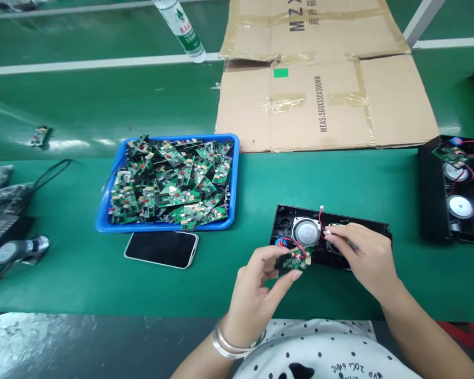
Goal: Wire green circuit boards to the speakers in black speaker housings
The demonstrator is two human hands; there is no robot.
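Observation:
Between the thumb and fingers of my left hand is a small green circuit board, held over the front left part of a black speaker housing. Red and dark wires run from the board toward a blue part inside the housing. My right hand is over the housing's right half, thumb and forefinger pinched on a thin red wire that has a white plug on its free end. One round silver speaker shows plainly; the right-hand fingers partly cover a second one.
A blue tray heaped with circuit boards stands left, with a phone in front. Flattened cardboard lies at the back beside a water bottle. Another speaker housing is at right. Bagged parts and a loose speaker lie far left.

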